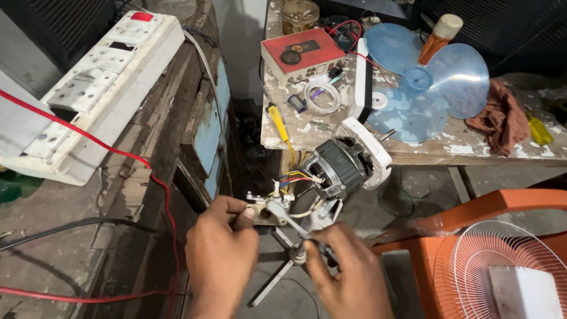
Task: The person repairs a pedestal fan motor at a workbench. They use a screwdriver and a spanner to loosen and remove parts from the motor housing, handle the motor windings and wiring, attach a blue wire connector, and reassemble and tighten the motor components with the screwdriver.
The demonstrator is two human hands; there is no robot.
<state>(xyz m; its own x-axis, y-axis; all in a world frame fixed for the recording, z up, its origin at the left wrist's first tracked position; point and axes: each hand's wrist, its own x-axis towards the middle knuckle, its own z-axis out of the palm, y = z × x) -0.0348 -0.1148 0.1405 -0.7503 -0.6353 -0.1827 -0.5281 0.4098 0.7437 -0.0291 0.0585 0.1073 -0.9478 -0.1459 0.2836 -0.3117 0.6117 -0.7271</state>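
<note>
The motor (339, 168) is a dark, ribbed cylinder with a white end cap, held in the air in front of the desk's edge and tilted, its shaft end pointing up to the right. Coloured wires (295, 177), yellow, blue and white among them, run from its lower left side to a small switch block (266, 210). The block is pale and oblong, lying roughly level and pinched at its left end. A tool (292, 227) with a metal shank slants from lower right up to the block, its tip touching the block's right part.
</note>
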